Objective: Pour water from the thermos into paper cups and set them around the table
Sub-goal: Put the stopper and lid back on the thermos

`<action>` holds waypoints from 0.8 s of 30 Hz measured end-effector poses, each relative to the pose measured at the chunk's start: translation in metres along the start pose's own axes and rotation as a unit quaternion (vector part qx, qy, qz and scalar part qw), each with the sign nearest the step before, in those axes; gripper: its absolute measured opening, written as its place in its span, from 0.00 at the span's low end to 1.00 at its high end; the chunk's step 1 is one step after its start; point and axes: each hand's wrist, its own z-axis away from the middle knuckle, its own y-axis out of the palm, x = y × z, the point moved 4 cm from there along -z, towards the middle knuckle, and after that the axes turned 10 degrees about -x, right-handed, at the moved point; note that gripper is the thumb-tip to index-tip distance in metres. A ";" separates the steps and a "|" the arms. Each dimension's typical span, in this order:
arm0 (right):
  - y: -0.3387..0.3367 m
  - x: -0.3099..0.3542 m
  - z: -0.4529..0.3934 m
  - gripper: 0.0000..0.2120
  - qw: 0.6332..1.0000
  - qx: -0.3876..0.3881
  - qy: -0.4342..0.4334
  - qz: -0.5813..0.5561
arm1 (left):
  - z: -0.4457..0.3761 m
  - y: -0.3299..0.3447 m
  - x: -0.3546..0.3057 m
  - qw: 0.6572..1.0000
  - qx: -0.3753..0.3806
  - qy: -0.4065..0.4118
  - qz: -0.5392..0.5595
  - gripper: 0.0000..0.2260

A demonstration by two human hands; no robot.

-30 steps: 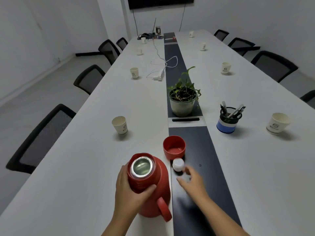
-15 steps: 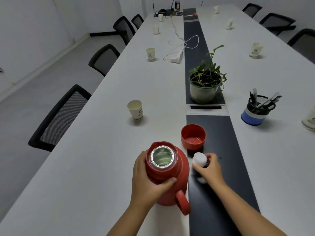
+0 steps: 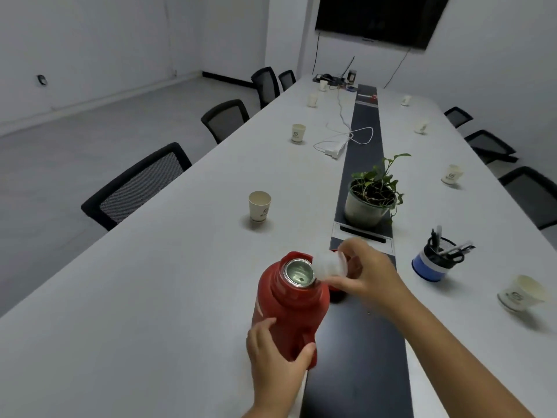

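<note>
1. Red plastic thermos [image 3: 291, 300]: upright at the white table's [image 3: 150, 297] near end, beside the dark centre strip; steel mouth open.
2. Left hand [image 3: 275, 357]: fingers wrapped round the lower body.
3. Right hand [image 3: 366, 274]: pinches white ribbed stopper [image 3: 328, 265], tilted, just right of the mouth and nearer than the left.

Red thermos [image 3: 291, 309], upright near the table's dark centre strip, its steel mouth uncovered. White stopper [image 3: 329, 264], tilted, just beside and above the mouth. Red lid cup, mostly hidden behind it. Paper cups stand spaced along both long edges, nearest left [image 3: 259, 206], nearest right [image 3: 520, 293].
</note>
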 end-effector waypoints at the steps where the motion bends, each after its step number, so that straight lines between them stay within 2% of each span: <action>1: 0.003 0.008 -0.005 0.19 0.999 0.010 -0.023 0.022 | 0.007 0.003 0.002 0.999 0.023 -0.040 0.018 0.19; 3: 0.012 0.020 -0.012 0.18 0.995 0.042 -0.065 0.060 | 0.015 0.011 0.003 0.991 0.087 -0.094 0.040 0.13; 5: 0.020 0.027 -0.016 0.19 0.990 0.067 -0.090 0.091 | 0.020 0.019 0.001 0.985 0.137 -0.095 0.034 0.11; 7: 0.027 0.030 -0.018 0.21 0.984 0.088 -0.100 0.116 | 0.021 0.022 -0.002 0.985 0.155 -0.078 0.016 0.10; 11: 0.038 0.037 -0.020 0.21 0.963 0.154 -0.117 0.186 | 0.017 0.008 -0.003 0.992 0.125 -0.026 -0.003 0.10; 15: 0.045 0.048 -0.015 0.21 0.952 0.172 -0.131 0.216 | 0.015 -0.021 0.012 0.998 0.064 0.007 -0.014 0.07; 17: 0.049 0.054 -0.011 0.20 0.945 0.179 -0.140 0.235 | 0.013 -0.031 0.018 0.998 0.046 0.031 -0.022 0.11; 24: 0.061 0.065 -0.013 0.17 0.923 0.237 -0.123 0.277 | 0.008 -0.042 0.024 0.996 0.051 0.066 -0.042 0.11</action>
